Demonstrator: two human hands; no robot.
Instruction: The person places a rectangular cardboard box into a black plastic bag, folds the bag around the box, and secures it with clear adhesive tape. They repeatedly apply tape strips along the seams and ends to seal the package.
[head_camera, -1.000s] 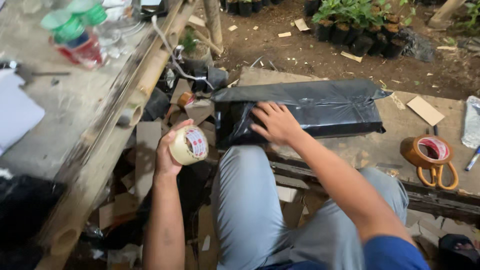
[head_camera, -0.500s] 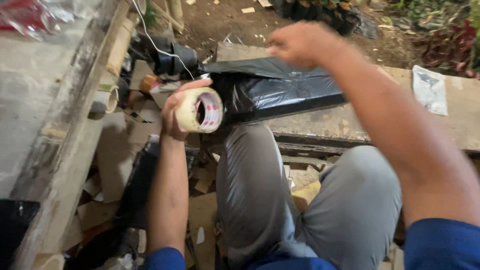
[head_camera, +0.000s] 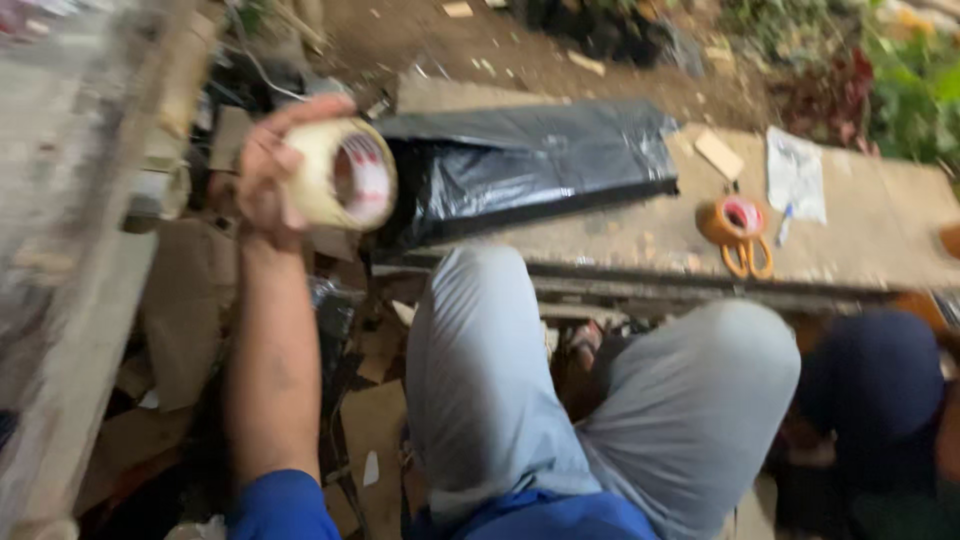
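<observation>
Left hand (head_camera: 268, 165) raised, fingers wrapped round a roll of clear tape (head_camera: 345, 178), gripping its outer rim. Right hand out of frame, can't tell its state. Just right of the tape: black plastic bag (head_camera: 530, 165) lying flat on the worktop (head_camera: 860, 235). Further right, well apart from the hand: brown tape roll (head_camera: 733, 217) touching orange-handled scissors (head_camera: 748, 257). Cardboard scraps (head_camera: 375, 420) on the floor below the forearm. Frame blurred.

I count two tape rolls: one pale roll (head_camera: 345, 175) in my left hand (head_camera: 262, 170) at ten o'clock, one orange roll (head_camera: 733, 217) at two o'clock. One black plastic bag (head_camera: 530, 165), one pair of scissors (head_camera: 750, 255), one white packet (head_camera: 795, 172).
</observation>
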